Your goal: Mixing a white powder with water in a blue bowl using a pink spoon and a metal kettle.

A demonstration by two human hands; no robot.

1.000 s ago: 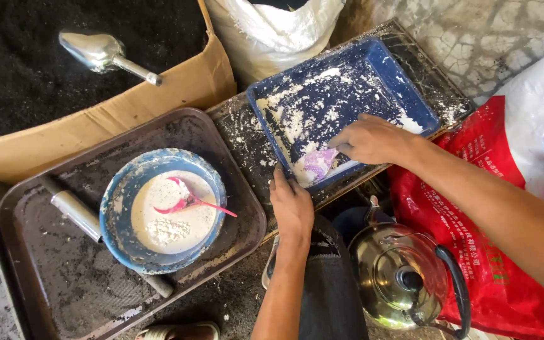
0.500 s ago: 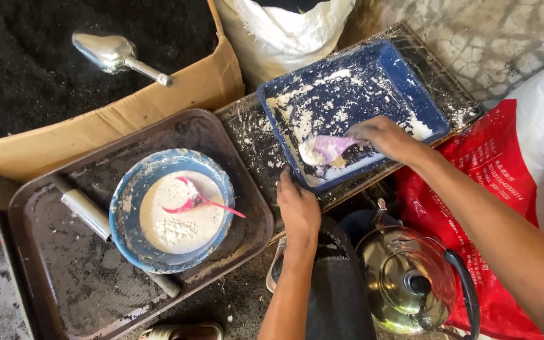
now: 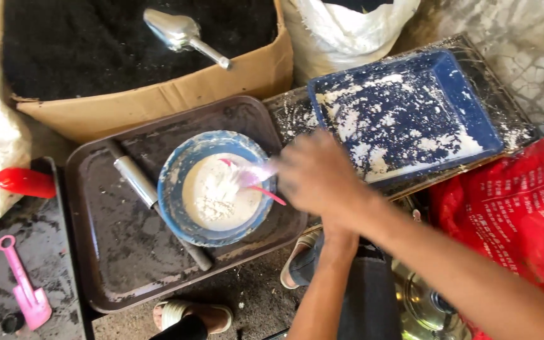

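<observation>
My right hand [image 3: 316, 173] hovers at the right rim of a blue bowl [image 3: 172, 169] of white powder and grips a pale purple scoop [image 3: 256, 173], blurred by motion. A pink spoon [image 3: 271, 194] lies in the bowl. The bowl stands on a dirty brown tray [image 3: 127, 258]. To the right a blue rectangular tray [image 3: 473, 107] holds scattered white powder. My left hand [image 3: 338, 239] sits near the brown tray's right edge, mostly hidden under my right forearm.
A cardboard box of dark soil [image 3: 96, 44] with a metal scoop [image 3: 177, 31] is behind. A metal-handled tool [image 3: 135, 181] lies on the brown tray. White sack [image 3: 347, 31], red bag [image 3: 517, 214], metal kettle [image 3: 423, 305], pink toy shovel [image 3: 23, 289], sandalled foot [image 3: 190, 315].
My right hand has carried the purple scoop left from the blue tray to the bowl. The view shifted right, and my left hand is now covered by the right arm.
</observation>
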